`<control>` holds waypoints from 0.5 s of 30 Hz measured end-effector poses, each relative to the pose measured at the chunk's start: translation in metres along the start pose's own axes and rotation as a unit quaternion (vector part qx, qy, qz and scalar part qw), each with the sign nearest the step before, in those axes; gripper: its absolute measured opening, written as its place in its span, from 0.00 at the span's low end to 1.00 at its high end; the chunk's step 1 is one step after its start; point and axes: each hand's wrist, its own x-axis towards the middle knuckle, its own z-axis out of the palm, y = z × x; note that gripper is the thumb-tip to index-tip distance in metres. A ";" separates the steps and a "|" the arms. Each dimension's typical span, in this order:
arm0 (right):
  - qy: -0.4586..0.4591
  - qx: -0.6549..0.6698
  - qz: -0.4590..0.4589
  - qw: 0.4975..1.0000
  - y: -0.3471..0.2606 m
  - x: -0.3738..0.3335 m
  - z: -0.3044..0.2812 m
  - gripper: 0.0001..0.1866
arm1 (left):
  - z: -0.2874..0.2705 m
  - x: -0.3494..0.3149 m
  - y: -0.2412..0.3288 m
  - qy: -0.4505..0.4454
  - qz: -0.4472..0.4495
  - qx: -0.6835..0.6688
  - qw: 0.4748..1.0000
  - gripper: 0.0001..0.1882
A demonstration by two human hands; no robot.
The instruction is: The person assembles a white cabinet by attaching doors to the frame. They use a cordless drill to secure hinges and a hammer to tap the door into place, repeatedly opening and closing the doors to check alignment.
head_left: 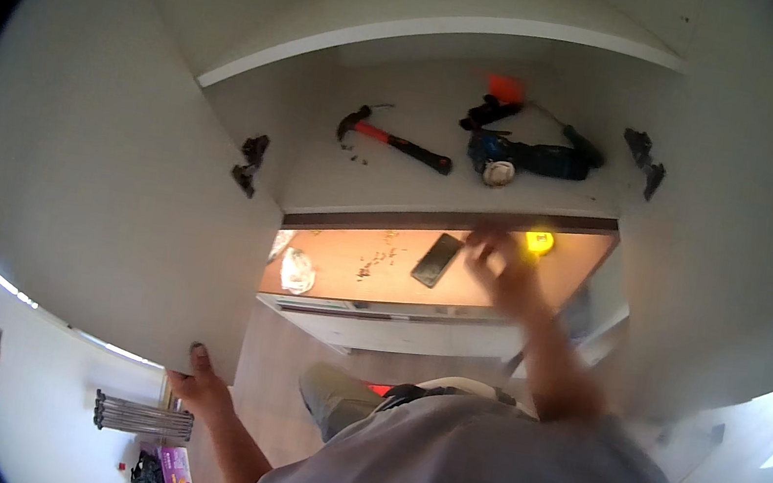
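Note:
My left hand (203, 388) grips the lower edge of the left cabinet door (116, 194), thumb on the inner face and the other fingers mostly hidden behind it. Over the wood-coloured surface is my right hand (505, 273), smeared by motion, so its fingers are hard to read. It is beside a dark phone (436, 260) and a yellow round thing (538, 242), perhaps a tape measure. On the cabinet shelf above lie a red-and-black claw hammer (400, 145), a dark blue power tool (536, 160) and a dark-handled screwdriver (583, 147).
A right door (730, 260) stands swung out; dark hinges (249, 165) show on both sides. An upper shelf edge (447, 25) crosses overhead. Small loose pieces (379, 258) and a whitish crumpled bag (297, 272) lie on the wood-coloured surface. An orange-red thing (506, 88) sits deep inside.

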 end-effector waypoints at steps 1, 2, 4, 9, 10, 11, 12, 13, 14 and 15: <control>0.058 -0.072 -0.043 0.995 0.002 0.024 0.002 0.16 | 0.000 -0.001 0.003 -0.022 -0.001 0.000 1.000 0.25; 0.107 -0.080 -0.071 0.989 0.004 0.048 -0.002 0.17 | 0.000 -0.002 -0.004 -0.013 0.019 -0.024 0.999 0.24; 0.180 -0.159 -0.100 0.966 0.006 0.087 -0.024 0.17 | 0.005 -0.001 -0.018 0.022 0.058 -0.016 0.998 0.22; 0.214 -0.344 0.107 0.908 0.043 0.137 -0.087 0.15 | 0.002 -0.007 -0.019 -0.001 0.078 -0.062 0.995 0.23; 0.201 -0.390 0.083 0.895 0.080 0.143 -0.112 0.16 | 0.008 -0.004 -0.017 -0.010 0.085 -0.088 0.992 0.22; 0.187 -0.437 0.064 0.878 0.112 0.146 -0.130 0.18 | 0.014 -0.003 -0.013 -0.018 0.069 -0.095 0.993 0.22; 0.127 -0.444 0.134 0.877 0.109 0.155 -0.127 0.19 | 0.013 -0.008 -0.009 -0.017 0.049 -0.096 0.994 0.21; 0.066 -0.448 0.203 0.868 0.104 0.162 -0.131 0.20 | 0.011 -0.008 -0.007 -0.016 0.029 -0.098 0.995 0.21; 0.007 -0.451 0.270 0.851 0.098 0.168 -0.136 0.21 | 0.010 -0.007 -0.011 -0.010 0.014 -0.126 0.992 0.20; -0.012 -0.443 0.290 0.848 0.095 0.174 -0.138 0.22 | 0.008 -0.007 -0.013 -0.014 0.017 -0.130 0.991 0.19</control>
